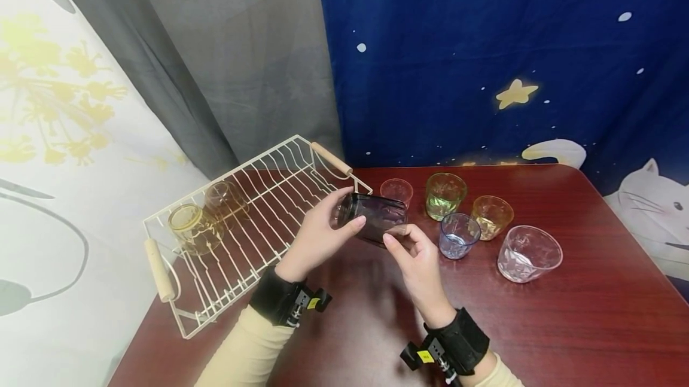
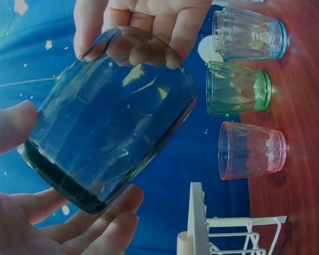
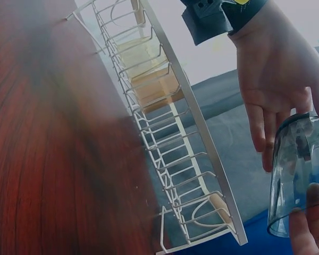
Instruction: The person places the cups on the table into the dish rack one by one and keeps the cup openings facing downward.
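A dark grey drinking glass (image 1: 377, 215) is held on its side above the table by both hands. My left hand (image 1: 319, 228) grips it around the base end, thumb on one side and fingers on the other. At the rim end, my right hand (image 1: 421, 264) pinches the wall between thumb and fingers. The left wrist view shows the tinted glass (image 2: 117, 117) tilted, its thick base toward the left palm. Just behind it in the head view stands a pink-rimmed glass (image 1: 397, 186), partly hidden. A blue glass (image 1: 459, 242) stands close to the right hand.
To the left sits a white wire dish rack (image 1: 220, 177) with wooden handles (image 1: 331, 158). In it, a yellow glass (image 1: 195, 237) and a brown glass (image 1: 223, 198) rest upside down. Upright at the right are a green glass (image 1: 445, 195), an amber glass (image 1: 492, 216) and a clear glass (image 1: 530, 253).
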{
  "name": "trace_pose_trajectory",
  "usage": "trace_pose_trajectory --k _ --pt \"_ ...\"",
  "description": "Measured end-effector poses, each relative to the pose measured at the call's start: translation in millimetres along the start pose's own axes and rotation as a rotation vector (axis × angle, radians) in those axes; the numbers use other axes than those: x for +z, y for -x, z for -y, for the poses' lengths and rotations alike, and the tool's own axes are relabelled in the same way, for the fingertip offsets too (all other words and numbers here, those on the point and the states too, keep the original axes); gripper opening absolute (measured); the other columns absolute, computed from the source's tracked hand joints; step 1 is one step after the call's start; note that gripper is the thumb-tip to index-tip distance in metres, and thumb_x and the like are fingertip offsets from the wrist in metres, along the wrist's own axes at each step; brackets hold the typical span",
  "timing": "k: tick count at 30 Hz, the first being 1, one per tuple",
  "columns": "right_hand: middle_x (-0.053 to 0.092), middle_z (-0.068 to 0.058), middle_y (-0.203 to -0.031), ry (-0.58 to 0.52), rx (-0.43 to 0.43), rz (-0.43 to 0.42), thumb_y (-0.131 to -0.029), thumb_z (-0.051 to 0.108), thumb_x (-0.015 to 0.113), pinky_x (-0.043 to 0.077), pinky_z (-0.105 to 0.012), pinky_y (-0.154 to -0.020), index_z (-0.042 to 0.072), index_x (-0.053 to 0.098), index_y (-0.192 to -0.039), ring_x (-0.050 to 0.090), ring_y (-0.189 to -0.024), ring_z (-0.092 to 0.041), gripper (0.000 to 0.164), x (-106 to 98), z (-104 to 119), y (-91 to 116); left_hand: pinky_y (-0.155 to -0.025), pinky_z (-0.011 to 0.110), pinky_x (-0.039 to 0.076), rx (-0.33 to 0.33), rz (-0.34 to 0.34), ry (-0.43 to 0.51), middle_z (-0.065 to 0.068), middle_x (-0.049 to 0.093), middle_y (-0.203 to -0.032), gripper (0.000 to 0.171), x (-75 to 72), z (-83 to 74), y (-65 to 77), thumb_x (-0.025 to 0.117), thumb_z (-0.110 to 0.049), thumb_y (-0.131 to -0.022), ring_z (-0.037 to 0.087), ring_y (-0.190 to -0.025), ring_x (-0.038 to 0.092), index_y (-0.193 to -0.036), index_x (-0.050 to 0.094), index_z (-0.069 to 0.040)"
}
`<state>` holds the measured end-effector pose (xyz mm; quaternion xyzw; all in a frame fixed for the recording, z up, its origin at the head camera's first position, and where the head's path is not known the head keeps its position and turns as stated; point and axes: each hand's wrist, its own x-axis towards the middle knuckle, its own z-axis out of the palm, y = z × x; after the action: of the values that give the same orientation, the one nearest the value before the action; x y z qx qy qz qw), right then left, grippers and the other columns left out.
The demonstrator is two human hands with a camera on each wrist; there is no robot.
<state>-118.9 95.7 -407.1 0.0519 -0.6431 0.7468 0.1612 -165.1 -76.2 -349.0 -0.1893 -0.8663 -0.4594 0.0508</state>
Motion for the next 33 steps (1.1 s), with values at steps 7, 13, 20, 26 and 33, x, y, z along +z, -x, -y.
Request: trace_pose_trajectory --k 7,13,20,26,33 --pt "0.060 0.002 -0.087 0.013 0.046 -0.023 -0.083 0.003 0.063 0.050 -0.021 -0.069 -0.004 0.056 -0.093 0.059 -0.078 -0.009 0.015 -6.4 2.3 -2.0 -0.096 0.034 0.041 0.050 -0.011 -0.116 -0.001 0.053 -0.127 0.060 -4.9 -5.3 -4.8 0.064 -0.042 -0.081 0.012 -0.114 0.049 -0.132 0.046 -0.017" --pt "0.060 0.001 -0.083 0.078 0.071 -0.037 -0.080 0.004 0.067 0.050 -0.020 -0.069 -0.002 0.057 -0.096 0.059 -0.079 -0.010 0.020 -16.3 7.6 -4.1 -0.098 0.034 0.039 0.062 -0.002 -0.146 -0.001 0.051 -0.129 0.060 -7.1 -7.1 -9.3 0.064 -0.042 -0.081 0.012 -0.118 0.047 -0.132 0.045 -0.018" --pt "0.059 0.002 -0.080 0.153 0.058 -0.050 -0.080 0.004 0.066 0.048 -0.017 -0.068 -0.003 0.060 -0.100 0.057 -0.077 -0.009 0.022 -31.2 12.7 -11.8 -0.095 0.034 0.042 0.077 0.000 -0.144 0.002 0.053 -0.126 0.058 -13.3 -6.3 -15.0 0.065 -0.039 -0.081 0.014 -0.113 0.050 -0.131 0.047 -0.015" --pt "0.059 0.002 -0.082 0.243 0.008 -0.041 -0.081 0.006 0.066 0.047 -0.015 -0.066 0.002 0.062 -0.106 0.057 -0.077 -0.007 0.025 -47.8 19.2 -22.4 -0.098 0.035 0.039 0.088 -0.010 -0.203 0.003 0.052 -0.128 0.058 -22.5 -1.7 -19.2 0.062 -0.040 -0.082 0.016 -0.117 0.048 -0.132 0.046 -0.015" --pt "0.059 0.006 -0.082 0.445 -0.016 -0.087 -0.081 0.014 0.068 0.046 -0.010 -0.070 0.005 0.060 -0.108 0.057 -0.078 -0.002 0.029 -76.0 23.9 -32.3 -0.094 0.035 0.041 0.075 -0.002 -0.239 0.005 0.053 -0.125 0.060 -36.0 0.3 -22.7 0.061 -0.043 -0.082 0.016 -0.112 0.050 -0.133 0.044 -0.015"
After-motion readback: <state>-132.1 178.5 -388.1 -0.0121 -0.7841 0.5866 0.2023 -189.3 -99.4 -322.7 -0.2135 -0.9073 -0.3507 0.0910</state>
